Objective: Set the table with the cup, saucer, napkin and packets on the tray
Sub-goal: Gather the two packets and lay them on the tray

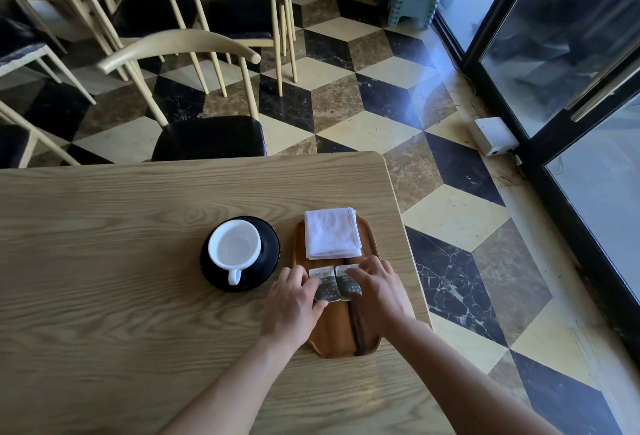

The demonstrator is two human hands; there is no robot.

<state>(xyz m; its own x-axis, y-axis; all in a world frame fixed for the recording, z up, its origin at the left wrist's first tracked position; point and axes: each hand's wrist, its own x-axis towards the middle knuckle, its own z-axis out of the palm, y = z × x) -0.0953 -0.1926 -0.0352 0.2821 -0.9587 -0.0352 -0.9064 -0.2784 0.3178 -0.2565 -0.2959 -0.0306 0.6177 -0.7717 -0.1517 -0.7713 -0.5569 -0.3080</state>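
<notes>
An oval wooden tray (pixel 338 334) lies near the table's right edge. A folded white napkin (pixel 331 233) rests on its far end. Two dark packets lie side by side at its middle: my left hand (pixel 294 303) has its fingers on the left packet (pixel 325 284), and my right hand (pixel 379 290) has its fingers on the right packet (pixel 348 284). A dark wooden stick (pixel 356 327) lies along the tray beneath my right hand. Left of the tray, an empty white cup (pixel 234 244) stands on a black saucer (pixel 266 240), handle toward me.
The light wooden table (pixel 121 261) ends just right of the tray. A chair with a black seat (pixel 207 138) stands at the far edge. More chairs and tables fill the back left. A tiled floor and glass doors (pixel 571 70) lie to the right.
</notes>
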